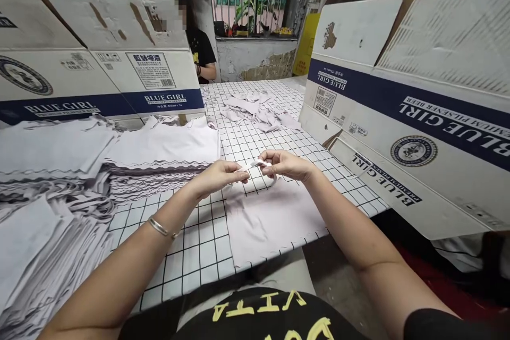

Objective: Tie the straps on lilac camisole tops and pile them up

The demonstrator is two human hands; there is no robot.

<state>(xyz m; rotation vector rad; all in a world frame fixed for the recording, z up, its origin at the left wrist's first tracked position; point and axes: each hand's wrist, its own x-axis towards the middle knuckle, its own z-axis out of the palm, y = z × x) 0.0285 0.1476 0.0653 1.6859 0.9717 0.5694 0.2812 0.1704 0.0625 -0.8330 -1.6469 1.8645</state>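
Observation:
A pale pink fabric piece [279,215] lies on the grid-patterned table in front of me, near the front edge. Above its far edge, my left hand [227,174] pinches one part of a narrow strip of the fabric [255,163]. My right hand [282,163] has its thumb and fingers closed on the strip a little to the right. The strip spans the small gap between both hands, and a loop of it hangs below the right fingers. A silver bracelet [158,226] is on my left wrist.
Stacks of pale fabric [159,143] fill the table's left side. Fabric scraps [258,109] lie farther back on the gridded cloth [207,234]. Cardboard boxes stand left [159,71] and right [358,90]. Another person [203,53] is behind the left box.

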